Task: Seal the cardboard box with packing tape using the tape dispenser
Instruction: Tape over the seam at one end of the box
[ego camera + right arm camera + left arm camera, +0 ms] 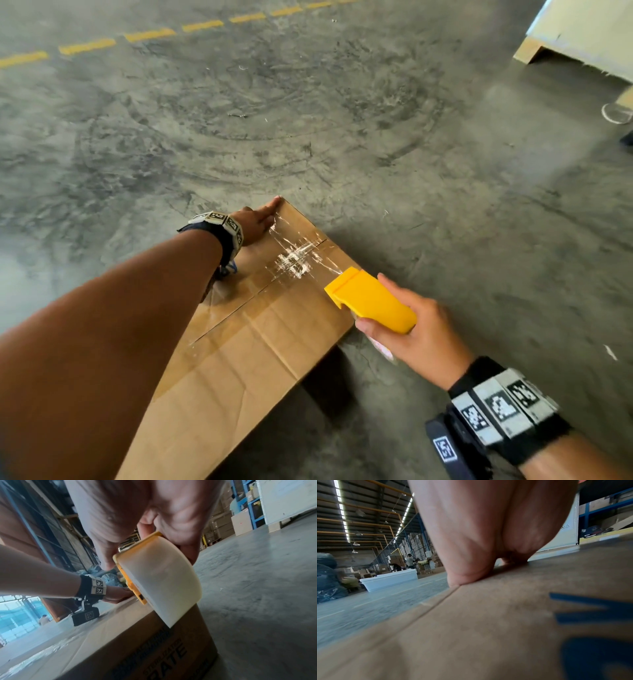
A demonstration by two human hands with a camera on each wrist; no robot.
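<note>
Gripping the yellow tape dispenser (371, 303) at the cardboard box's (239, 346) right edge, the right hand (421, 339) draws clear tape (294, 255) across the top flaps. Opposite, the left hand (255, 222) presses flat with straight fingers near the far corner, on the concrete floor (342, 120).

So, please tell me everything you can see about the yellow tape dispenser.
The tape dispenser is a yellow plastic shell over a roll of clear tape. The right hand grips it, fingers curled round its sides. It is tilted, its front end at the right edge of the cardboard box. A strip of clear tape runs from it across the box top toward the left hand, which presses on the far edge. The right wrist view shows the roll against the box's upper corner.
</note>
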